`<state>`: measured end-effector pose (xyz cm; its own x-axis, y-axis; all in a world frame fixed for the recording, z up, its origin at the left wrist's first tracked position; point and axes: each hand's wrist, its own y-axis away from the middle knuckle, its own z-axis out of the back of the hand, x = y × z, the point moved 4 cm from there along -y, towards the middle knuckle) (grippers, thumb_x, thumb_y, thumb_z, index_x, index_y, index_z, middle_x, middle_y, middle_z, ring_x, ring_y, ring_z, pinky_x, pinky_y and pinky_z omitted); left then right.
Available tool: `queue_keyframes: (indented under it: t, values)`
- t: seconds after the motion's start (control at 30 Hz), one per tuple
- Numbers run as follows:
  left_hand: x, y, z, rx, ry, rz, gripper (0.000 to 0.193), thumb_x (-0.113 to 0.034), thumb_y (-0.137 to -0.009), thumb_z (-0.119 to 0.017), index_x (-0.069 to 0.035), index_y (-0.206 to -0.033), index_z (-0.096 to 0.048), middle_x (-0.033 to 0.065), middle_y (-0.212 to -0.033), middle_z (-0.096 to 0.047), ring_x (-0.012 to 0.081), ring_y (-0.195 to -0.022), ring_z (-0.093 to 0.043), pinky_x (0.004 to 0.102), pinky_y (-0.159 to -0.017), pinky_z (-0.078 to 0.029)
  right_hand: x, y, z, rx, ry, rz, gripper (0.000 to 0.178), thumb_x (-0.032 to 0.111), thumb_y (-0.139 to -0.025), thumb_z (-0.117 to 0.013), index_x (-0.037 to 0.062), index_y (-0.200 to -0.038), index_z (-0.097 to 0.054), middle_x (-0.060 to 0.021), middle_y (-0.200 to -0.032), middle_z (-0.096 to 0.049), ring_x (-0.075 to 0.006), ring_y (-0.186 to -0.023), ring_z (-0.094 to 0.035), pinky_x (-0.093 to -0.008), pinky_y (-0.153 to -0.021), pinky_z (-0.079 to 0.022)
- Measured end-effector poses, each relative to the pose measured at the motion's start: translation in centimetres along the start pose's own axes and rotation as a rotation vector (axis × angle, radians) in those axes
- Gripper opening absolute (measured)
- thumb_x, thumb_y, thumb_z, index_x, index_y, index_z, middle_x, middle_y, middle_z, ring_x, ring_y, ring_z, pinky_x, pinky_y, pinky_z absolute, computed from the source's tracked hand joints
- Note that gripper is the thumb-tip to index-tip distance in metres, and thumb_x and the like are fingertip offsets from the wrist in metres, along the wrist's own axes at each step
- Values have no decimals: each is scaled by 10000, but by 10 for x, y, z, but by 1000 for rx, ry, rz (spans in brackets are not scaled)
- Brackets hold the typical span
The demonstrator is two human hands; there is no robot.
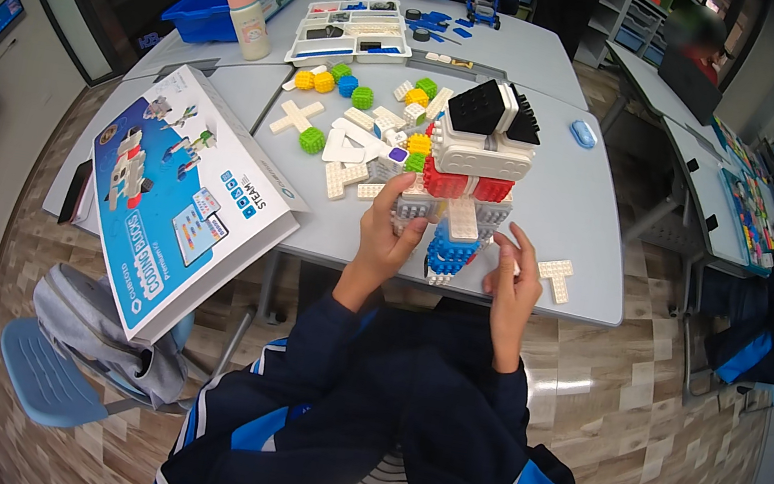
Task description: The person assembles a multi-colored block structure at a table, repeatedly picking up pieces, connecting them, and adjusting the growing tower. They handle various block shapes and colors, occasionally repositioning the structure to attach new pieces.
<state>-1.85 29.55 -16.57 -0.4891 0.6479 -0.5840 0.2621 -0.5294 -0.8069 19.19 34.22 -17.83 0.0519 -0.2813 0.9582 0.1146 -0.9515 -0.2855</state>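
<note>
Tall toy-block model of white, red, grey and blue studded plastic (465,186): at the near edge of the pale grey worktop (585,218), between my two hands; long axis runs from the blue lower end up to the black-capped top. My left hand (386,234) is nearer, its grip clasped on the grey left side. My right hand (514,288) is just beside the lower right flank, fingers curled (whether pinching anything, I cannot tell from here).

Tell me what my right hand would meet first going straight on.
Probably the block model, just up and left of the right hand; depth is unclear, so they may already touch.
</note>
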Motion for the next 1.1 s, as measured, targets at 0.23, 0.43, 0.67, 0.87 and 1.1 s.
queue_keyframes:
  t: [0.23, 0.43, 0.67, 0.87, 1.1]
  values:
    - [-1, 1, -3, -18, 1, 9, 605, -295, -1005, -602, -31, -1482, -339, 211, -1308, -567, 263, -1176, -570, 373, -1012, -438, 10, -38, 16, -44, 562, 329, 241, 181, -933, -670, 14, -1104, -696, -97, -1014, -720, -141, -621, -565, -300, -580, -456]
    - [2, 3, -4, -17, 4, 43, 638, -304, -1003, -605, -21, -1505, -331, 224, -1376, -539, 270, -1223, -561, 387, -1035, -433, -9, -48, 11, 37, 638, 278, 202, 93, -857, -711, -3, -1032, -680, -135, -948, -676, -222, -637, -613, -334, -609, -491]
    - [-15, -3, -4, -33, -100, 19, 638, -192, -950, -641, 7, -1492, -369, 229, -1477, -476, 378, -1347, -490, 408, -1115, -372, -27, -47, 17, -6, 646, 338, 160, 72, -855, -706, 14, -1003, -685, -119, -915, -652, -208, -638, -563, -347, -620, -467]
    - [-34, -15, 1, -40, 31, 41, 594, -124, -930, -647, -66, -1474, -417, 203, -1379, -541, 381, -1242, -558, 401, -1031, -449, -39, -47, 21, 16, 621, 283, 220, 67, -867, -698, 3, -1076, -674, -105, -940, -655, -179, -670, -587, -323, -639, -481]
    - [-32, -12, -2, -63, 19, 38, 651, -142, -938, -645, -61, -1512, -349, 206, -1435, -500, 378, -1250, -549, 412, -1046, -435, -39, -45, 21, 28, 669, 258, 295, 34, -815, -720, -5, -1101, -660, -95, -943, -646, -171, -684, -583, -319, -648, -486]
